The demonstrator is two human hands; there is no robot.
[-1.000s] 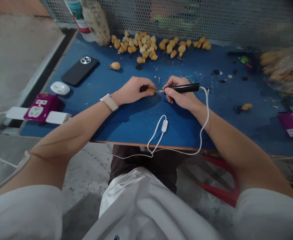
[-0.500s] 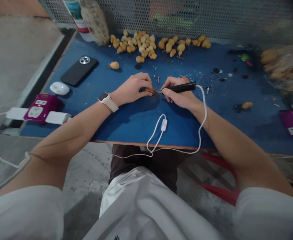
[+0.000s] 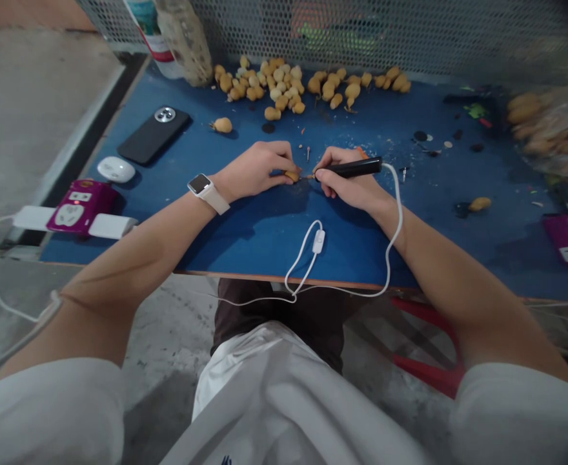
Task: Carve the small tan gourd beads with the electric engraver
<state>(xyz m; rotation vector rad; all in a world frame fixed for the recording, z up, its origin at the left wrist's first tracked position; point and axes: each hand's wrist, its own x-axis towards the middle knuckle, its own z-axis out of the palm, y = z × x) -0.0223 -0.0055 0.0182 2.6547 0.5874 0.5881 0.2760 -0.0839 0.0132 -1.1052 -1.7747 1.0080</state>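
Note:
Between the thumb and fingers of my left hand (image 3: 259, 169) is a small yellow-brown gourd (image 3: 292, 175), mostly covered by the fingers. My right hand (image 3: 344, 184) grips a black corded pen-shaped tool (image 3: 359, 168), which looks like an electric burning pen, close to its front end. Its thin tip points left at the gourd; whether it touches cannot be made out. A white cord (image 3: 398, 213) runs from the tool's back end past my right forearm to an inline switch (image 3: 318, 242) on the table. A tiny screw-like piece (image 3: 308, 153) lies just beyond the hands.
Several small gourds (image 3: 279, 84) are heaped along the blue table's (image 3: 245, 239) back, with one gourd (image 3: 223, 125) apart. At left are a phone (image 3: 151, 141), a white case (image 3: 115, 170) and a purple power adapter (image 3: 83, 205). A plastic bag (image 3: 562, 129) sits at right.
The gourd in my left hand looks slightly turned, showing a lighter yellow side. Both hands stay in nearly the same place, and the tool still points at the gourd.

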